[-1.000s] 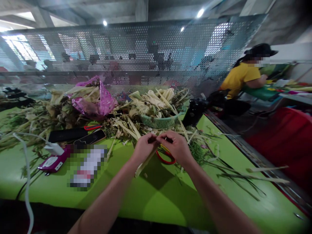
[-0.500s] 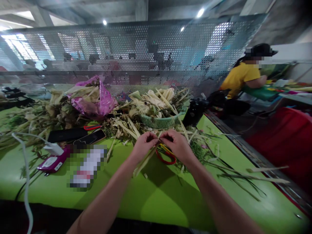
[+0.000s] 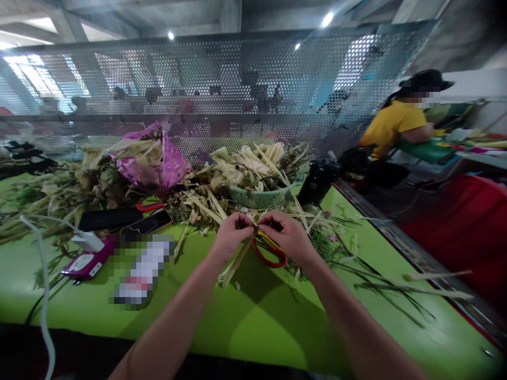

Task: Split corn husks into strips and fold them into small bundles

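My left hand (image 3: 236, 232) and my right hand (image 3: 283, 232) meet above the middle of the table, both pinched. Their fingertips nearly touch, closed on a thin piece of pale corn husk that the fingers mostly hide. Below my left hand, a longer pale corn husk strip (image 3: 236, 262) slants down toward the tabletop; whether it joins the pinched piece is unclear. Under my right hand lies a pair of scissors with red and yellow handles (image 3: 273, 259), its blades out of sight. Just beyond the hands is a green basket (image 3: 259, 198) heaped with dried husks (image 3: 253, 163).
Dried plant matter (image 3: 91, 179) and a pink plastic bag (image 3: 170, 169) cover the back left. A phone (image 3: 146, 224), a red-handled tool (image 3: 151, 206) and a purple power strip (image 3: 89, 264) lie left. A black bottle (image 3: 315, 182) stands right; a person in yellow (image 3: 396, 124) sits beyond.
My hands stay pinched together in nearly the same place, with the fingertips shifted slightly. The view has moved a little; nothing else visibly changes.
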`<state>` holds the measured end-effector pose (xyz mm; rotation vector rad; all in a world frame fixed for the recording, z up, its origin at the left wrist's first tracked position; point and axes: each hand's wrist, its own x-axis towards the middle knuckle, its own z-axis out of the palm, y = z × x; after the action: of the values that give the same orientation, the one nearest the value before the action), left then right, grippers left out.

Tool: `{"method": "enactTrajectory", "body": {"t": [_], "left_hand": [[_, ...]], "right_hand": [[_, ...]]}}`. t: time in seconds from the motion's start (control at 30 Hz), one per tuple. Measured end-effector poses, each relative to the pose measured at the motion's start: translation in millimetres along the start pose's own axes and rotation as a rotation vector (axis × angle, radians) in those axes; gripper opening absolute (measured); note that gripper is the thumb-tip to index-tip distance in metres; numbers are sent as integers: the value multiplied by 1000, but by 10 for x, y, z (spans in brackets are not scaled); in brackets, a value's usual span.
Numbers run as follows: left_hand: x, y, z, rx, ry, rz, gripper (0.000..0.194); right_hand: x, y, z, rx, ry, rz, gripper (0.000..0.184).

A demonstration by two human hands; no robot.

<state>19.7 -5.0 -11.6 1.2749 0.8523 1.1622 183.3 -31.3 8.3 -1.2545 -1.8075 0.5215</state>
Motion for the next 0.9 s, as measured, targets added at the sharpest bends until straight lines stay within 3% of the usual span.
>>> {"method": "enactTrajectory", "body": {"t": [0.17, 0.37, 0.57, 0.9], "left_hand": [[6, -22, 1, 46, -3, 57, 15], [36, -104, 7, 267, 28, 211, 18], [-17, -65, 30, 509, 103, 389, 23], [-61, -17, 54, 475, 102, 459, 20]], "right_hand": [[-8, -11, 34, -129, 29, -21, 5], [-28, -55, 76, -233, 66, -19, 4], [-23, 5, 101, -105, 69, -10, 4], [-5, 100, 151, 78, 89, 59, 15]]}}
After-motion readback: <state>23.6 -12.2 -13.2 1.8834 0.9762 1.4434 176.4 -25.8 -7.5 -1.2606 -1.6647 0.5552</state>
